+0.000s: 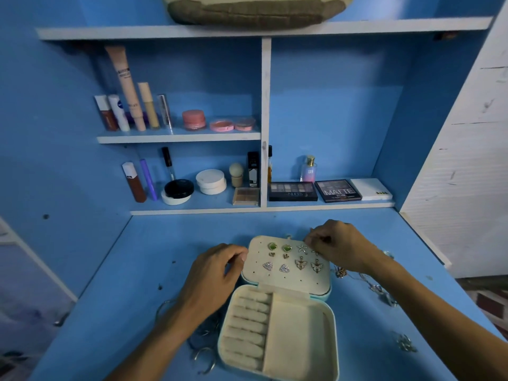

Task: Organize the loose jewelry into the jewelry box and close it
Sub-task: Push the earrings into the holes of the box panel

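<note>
An open jewelry box [327, 334] lies on the blue desk, its cream base nearest me with ring rolls on the left. Its lid panel [255, 268] lies flat behind, with several earrings [301, 263] pinned in rows. My left hand [211, 279] holds the lid's left edge with curled fingers. At the lid's upper right corner, my right hand [338, 247] pinches a small earring that is mostly hidden by the fingers. Silver bangles and rings [204, 356] lie left of the box. Chains and pendants [376, 288] lie to its right, and a small silver piece [405, 343] rests farther right.
Behind the desk, shelves hold makeup: eyeshadow palettes [336, 190], a perfume bottle [308, 169], compacts [177, 191] and tubes [129, 89]. A white wall panel [467, 160] bounds the right side. The desk's right edge runs close to the loose silver piece.
</note>
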The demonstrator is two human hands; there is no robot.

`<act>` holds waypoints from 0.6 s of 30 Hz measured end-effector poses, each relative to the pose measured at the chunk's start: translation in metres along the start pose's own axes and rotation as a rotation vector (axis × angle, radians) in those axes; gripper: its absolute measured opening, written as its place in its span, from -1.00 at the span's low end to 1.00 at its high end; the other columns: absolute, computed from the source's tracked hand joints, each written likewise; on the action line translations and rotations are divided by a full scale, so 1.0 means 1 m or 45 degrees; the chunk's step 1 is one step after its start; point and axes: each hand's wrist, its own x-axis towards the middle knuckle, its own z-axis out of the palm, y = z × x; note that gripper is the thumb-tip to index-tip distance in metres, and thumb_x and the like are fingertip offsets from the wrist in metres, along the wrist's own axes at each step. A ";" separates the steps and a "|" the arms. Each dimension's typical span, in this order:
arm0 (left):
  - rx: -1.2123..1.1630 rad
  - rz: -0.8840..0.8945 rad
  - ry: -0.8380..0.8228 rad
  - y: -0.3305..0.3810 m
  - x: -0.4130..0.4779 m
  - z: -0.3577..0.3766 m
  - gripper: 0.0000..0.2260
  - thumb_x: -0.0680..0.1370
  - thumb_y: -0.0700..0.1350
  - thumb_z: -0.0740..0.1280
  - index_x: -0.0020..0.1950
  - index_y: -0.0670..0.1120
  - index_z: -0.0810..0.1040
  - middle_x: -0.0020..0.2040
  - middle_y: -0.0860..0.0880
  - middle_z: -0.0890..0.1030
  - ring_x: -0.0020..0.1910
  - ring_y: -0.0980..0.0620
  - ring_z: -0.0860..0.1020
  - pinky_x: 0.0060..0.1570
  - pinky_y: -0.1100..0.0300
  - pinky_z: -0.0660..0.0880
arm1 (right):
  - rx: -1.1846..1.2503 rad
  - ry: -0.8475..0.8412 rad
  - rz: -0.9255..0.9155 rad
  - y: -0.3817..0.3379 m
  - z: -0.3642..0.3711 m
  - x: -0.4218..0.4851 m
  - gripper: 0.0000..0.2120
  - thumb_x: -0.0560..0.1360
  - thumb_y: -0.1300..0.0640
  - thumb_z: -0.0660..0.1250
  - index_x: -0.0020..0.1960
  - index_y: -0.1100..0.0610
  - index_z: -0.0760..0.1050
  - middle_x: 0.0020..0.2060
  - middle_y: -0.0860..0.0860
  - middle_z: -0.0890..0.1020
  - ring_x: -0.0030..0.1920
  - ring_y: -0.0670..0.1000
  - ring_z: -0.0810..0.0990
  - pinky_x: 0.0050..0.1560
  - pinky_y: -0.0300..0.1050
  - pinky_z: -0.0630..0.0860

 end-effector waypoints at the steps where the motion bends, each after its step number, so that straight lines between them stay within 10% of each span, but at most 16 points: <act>1: 0.008 0.007 -0.008 0.000 0.000 0.001 -0.91 0.63 -0.08 0.34 0.04 0.02 0.65 -0.08 0.17 0.67 -0.11 0.19 0.60 -0.13 0.07 0.60 | -0.017 0.004 -0.004 0.000 0.001 0.000 -0.80 0.62 0.14 0.28 0.06 0.02 0.70 -0.22 -0.35 0.52 -0.18 -0.28 0.53 -0.22 -0.55 0.38; 18: 0.055 -0.182 0.433 -0.049 -0.025 -0.061 -0.87 0.59 -0.19 0.40 0.11 -0.05 0.68 -0.02 0.12 0.69 -0.09 0.20 0.60 -0.14 0.43 0.47 | -0.063 0.218 -0.336 -0.057 0.019 0.008 -0.84 0.52 0.24 0.39 0.02 0.05 0.70 -0.15 -0.13 0.59 -0.13 -0.04 0.59 -0.01 -0.10 0.56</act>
